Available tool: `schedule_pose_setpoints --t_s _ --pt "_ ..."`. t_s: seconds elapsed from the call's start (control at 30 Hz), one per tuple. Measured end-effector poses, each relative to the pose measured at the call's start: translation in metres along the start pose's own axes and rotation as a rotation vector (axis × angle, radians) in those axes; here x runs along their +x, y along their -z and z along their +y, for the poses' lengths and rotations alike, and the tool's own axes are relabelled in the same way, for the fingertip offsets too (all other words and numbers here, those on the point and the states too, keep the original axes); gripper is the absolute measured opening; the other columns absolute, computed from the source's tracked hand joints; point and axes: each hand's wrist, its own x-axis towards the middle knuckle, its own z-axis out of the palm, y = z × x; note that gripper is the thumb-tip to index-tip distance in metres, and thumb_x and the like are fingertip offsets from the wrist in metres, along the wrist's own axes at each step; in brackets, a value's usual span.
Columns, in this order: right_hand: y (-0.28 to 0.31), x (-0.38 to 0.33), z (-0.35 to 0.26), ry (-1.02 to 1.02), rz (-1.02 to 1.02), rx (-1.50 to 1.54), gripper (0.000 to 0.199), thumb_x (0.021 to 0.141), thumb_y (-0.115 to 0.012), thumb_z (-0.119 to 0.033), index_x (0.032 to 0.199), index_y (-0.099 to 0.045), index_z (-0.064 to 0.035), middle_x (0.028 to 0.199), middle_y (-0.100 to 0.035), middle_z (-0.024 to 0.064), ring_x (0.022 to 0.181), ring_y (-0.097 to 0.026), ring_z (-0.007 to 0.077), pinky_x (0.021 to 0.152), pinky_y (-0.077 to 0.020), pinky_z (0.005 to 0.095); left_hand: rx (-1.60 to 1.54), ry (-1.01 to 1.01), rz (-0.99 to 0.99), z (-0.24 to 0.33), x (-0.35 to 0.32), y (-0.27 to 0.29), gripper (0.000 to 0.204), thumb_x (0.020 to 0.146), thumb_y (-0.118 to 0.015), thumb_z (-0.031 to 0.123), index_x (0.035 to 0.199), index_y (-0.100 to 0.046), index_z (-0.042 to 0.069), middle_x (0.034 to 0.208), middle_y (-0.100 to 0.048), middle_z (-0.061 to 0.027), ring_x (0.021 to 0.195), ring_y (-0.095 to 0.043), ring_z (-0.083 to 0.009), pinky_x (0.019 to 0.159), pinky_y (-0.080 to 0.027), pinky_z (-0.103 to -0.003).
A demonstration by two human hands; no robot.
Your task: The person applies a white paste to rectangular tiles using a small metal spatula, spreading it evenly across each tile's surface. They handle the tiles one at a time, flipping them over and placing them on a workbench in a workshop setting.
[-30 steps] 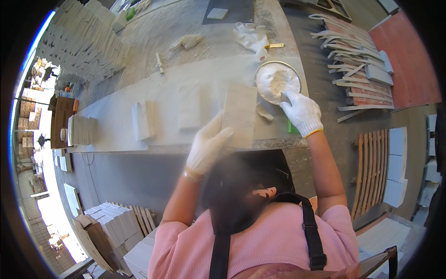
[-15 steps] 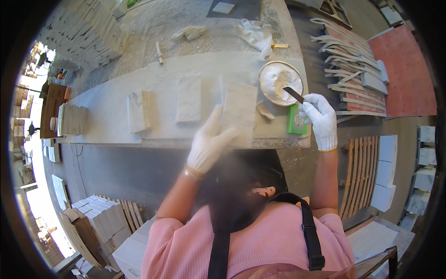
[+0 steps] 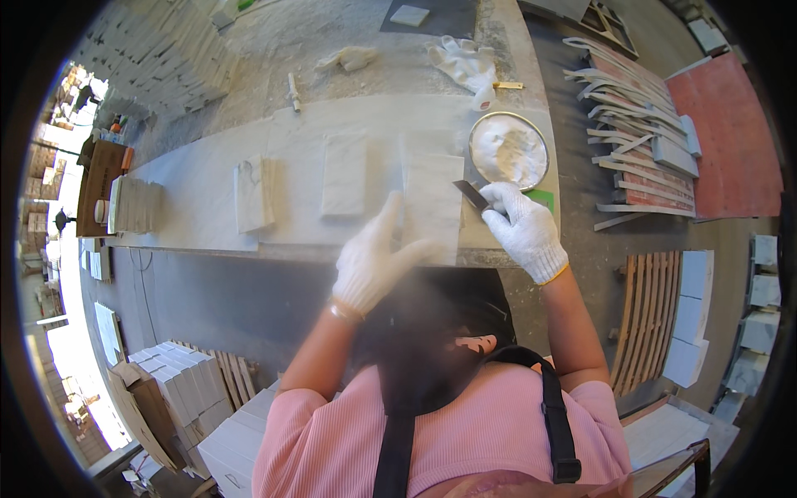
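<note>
Both hands wear white knit gloves. My right hand (image 3: 525,228) grips a dark, flat putty knife (image 3: 471,195), its blade pointing left over the right edge of a pale marble tile (image 3: 437,203). At that tile's left side is my left hand (image 3: 374,257), fingers stretched and thumb apart; whether it touches the tile, I cannot tell. Just beyond my right hand stands a round tin (image 3: 548,153) of white paste (image 3: 505,143). A green box (image 3: 542,199) is partly hidden behind that hand. Left of the tile lie another marble tile (image 3: 344,176) and a grey-veined tile stack (image 3: 253,195).
On the workbench (image 3: 199,217) lie a crumpled white glove (image 3: 465,65), a beige cloth (image 3: 347,58) and a white stick (image 3: 294,91). Stacked tiles (image 3: 137,205) stand at the left end. Beyond the right edge are pale strips (image 3: 618,108) and a wooden pallet (image 3: 643,311).
My right hand has moved left and nearer with the putty knife, from over the tin to the tile's right edge. The left hand stays beside the tile.
</note>
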Motion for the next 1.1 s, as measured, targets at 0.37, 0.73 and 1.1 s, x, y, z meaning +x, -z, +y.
schedule_pose_setpoints --t_s 0.37,0.73,1.1 --pt "0.008 0.022 -0.008 0.024 -0.126 -0.073 0.030 0.092 -0.068 -0.014 0.122 -0.069 -0.0103 0.101 -0.074 0.0144 0.089 -0.073 0.0291 0.078 -0.0565 0.0380 0.063 -0.135 0.053 -0.003 -0.017 -0.010 0.097 0.078 -0.083 0.047 0.154 -0.039 0.006 0.129 -0.065 -0.0240 0.114 -0.065 -0.0415 0.094 -0.053 -0.047" --pt "-0.002 0.048 -0.018 0.136 -0.145 0.109 0.038 0.093 -0.069 -0.009 0.132 -0.068 -0.0084 0.123 -0.073 0.0137 0.113 -0.071 0.0255 0.098 -0.0537 0.0340 -0.098 -0.085 0.008 -0.001 -0.013 -0.018 0.098 0.080 -0.081 0.045 0.159 -0.034 0.010 0.125 -0.067 -0.0246 0.111 -0.067 -0.0427 0.092 -0.053 -0.046" --pt "-0.003 0.050 -0.018 0.164 -0.178 0.151 0.035 0.094 -0.068 -0.007 0.129 -0.070 -0.0076 0.120 -0.075 0.0126 0.108 -0.073 0.0236 0.095 -0.0548 0.0324 -0.117 -0.149 0.061 -0.005 -0.015 -0.025 0.087 0.080 -0.083 0.031 0.154 -0.045 0.009 0.116 -0.072 -0.0190 0.096 -0.071 -0.0280 0.089 -0.054 -0.034"
